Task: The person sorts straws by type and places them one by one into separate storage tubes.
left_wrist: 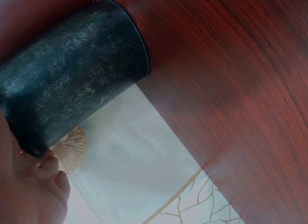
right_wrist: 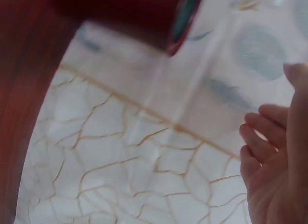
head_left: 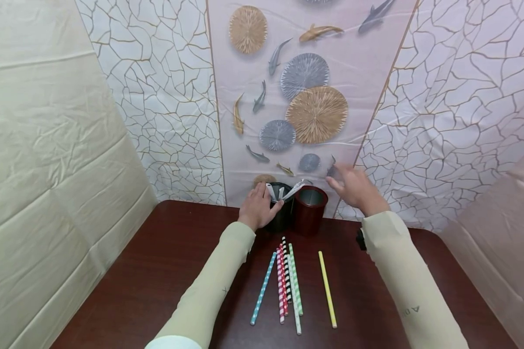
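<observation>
My left hand [head_left: 258, 206] grips the black cylindrical container [head_left: 279, 218] at its upper part, the thumb lying across the front and the fingers round the far left. White strips [head_left: 293, 190] stick up out of its mouth, one leaning toward the dark red container [head_left: 309, 213] close beside it. In the left wrist view, curled fingers [left_wrist: 45, 171] show at the container's rim. To the right of the red container and above its rim, my right hand [head_left: 357, 188] is raised with loosely bent fingers and holds nothing. The right wrist view shows those fingers [right_wrist: 262, 137] apart from the container.
Patterned paper straws lie on the dark wooden table [head_left: 157, 286]: a blue dotted straw [head_left: 263, 288] at the left, several in a bunch including a green striped straw [head_left: 296, 281], and a yellow straw [head_left: 327, 290] at the right. A fish-patterned cloth [head_left: 253, 165] hangs right behind the containers.
</observation>
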`<state>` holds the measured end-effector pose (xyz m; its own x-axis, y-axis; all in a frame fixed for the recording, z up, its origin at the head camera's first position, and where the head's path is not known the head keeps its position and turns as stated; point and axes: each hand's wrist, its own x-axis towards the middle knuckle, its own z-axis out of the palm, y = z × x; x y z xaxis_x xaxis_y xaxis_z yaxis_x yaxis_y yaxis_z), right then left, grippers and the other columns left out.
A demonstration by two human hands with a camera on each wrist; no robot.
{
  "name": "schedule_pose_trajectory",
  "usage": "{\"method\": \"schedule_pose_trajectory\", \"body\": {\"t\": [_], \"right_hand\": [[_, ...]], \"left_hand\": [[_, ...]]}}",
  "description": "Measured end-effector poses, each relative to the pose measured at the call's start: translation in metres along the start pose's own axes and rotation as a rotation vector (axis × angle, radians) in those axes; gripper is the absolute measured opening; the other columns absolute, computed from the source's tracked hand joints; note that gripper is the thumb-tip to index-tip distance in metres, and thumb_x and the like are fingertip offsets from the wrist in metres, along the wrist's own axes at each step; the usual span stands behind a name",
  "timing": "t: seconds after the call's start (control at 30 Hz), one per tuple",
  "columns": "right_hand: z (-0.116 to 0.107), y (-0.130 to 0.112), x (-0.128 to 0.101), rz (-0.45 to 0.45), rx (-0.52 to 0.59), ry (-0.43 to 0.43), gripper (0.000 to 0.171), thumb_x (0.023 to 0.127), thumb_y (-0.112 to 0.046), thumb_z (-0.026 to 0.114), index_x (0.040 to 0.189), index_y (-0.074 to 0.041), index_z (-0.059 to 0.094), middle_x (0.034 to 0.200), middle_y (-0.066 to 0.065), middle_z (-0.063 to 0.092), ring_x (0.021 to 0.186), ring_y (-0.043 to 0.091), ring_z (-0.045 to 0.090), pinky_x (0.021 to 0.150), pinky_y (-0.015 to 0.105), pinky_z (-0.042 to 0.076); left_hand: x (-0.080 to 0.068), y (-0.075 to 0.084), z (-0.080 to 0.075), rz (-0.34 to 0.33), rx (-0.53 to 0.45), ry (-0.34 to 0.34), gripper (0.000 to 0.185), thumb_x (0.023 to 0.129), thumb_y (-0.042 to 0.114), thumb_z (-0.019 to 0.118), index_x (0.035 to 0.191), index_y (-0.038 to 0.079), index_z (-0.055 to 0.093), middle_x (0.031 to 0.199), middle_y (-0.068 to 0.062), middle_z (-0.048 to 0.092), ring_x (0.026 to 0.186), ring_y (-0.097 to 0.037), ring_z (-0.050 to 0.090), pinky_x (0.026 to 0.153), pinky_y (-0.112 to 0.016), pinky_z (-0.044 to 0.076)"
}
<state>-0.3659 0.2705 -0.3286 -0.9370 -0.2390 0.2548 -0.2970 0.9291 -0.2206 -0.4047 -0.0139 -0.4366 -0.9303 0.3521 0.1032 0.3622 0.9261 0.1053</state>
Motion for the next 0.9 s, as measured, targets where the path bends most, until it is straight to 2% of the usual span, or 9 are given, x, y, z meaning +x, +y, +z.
{"method": "schedule_pose_trajectory", "body": {"t": [0.13,0.23,0.4,0.53,0.9], "right_hand": [[0.015,0.01,-0.007,-0.009,-0.096,-0.112,0.078,0.111,-0.057,0.04,0.166,-0.003,0.027,0.17,0.026,0.03,0.154,0.051,0.035,0.123,0.066,0.033],[0.029,0.014,-0.011,-0.022,-0.111,-0.137,0.084,0.11,-0.061,0.038,0.168,-0.001,0.022,0.173,0.025,0.023,0.158,0.048,0.027,0.126,0.065,0.03],[0.053,0.014,-0.013,-0.067,-0.11,-0.123,0.084,0.11,-0.056,0.043,0.166,0.003,0.022,0.173,0.027,0.022,0.161,0.045,0.023,0.129,0.061,0.026],[0.07,0.013,-0.008,-0.077,-0.106,-0.112,0.084,0.111,-0.057,0.04,0.166,0.003,0.022,0.174,0.025,0.021,0.162,0.045,0.021,0.128,0.062,0.027],[0.091,0.015,-0.003,-0.058,-0.078,-0.141,0.086,0.111,-0.062,0.031,0.167,0.003,0.019,0.174,0.026,0.02,0.163,0.043,0.017,0.131,0.061,0.019]], "left_hand": [[0.001,-0.001,0.0,-0.006,0.004,-0.004,0.087,0.11,0.067,0.02,0.167,0.001,0.023,0.179,-0.016,0.012,0.167,-0.028,0.011,0.136,-0.038,0.015],[0.0,-0.001,0.0,-0.002,0.008,0.006,0.087,0.11,0.067,0.02,0.167,0.001,0.024,0.178,-0.016,0.014,0.167,-0.029,0.012,0.136,-0.039,0.016],[-0.002,0.0,0.001,0.008,0.009,0.02,0.086,0.11,0.066,0.021,0.166,0.0,0.025,0.178,-0.017,0.015,0.167,-0.03,0.014,0.135,-0.04,0.017],[-0.003,-0.001,0.001,0.014,0.013,0.025,0.086,0.111,0.065,0.021,0.166,-0.001,0.026,0.178,-0.017,0.016,0.167,-0.03,0.015,0.135,-0.039,0.017],[-0.003,-0.002,0.001,0.009,0.014,0.021,0.088,0.11,0.067,0.019,0.167,0.001,0.024,0.178,-0.015,0.014,0.167,-0.028,0.014,0.135,-0.037,0.017]]}}
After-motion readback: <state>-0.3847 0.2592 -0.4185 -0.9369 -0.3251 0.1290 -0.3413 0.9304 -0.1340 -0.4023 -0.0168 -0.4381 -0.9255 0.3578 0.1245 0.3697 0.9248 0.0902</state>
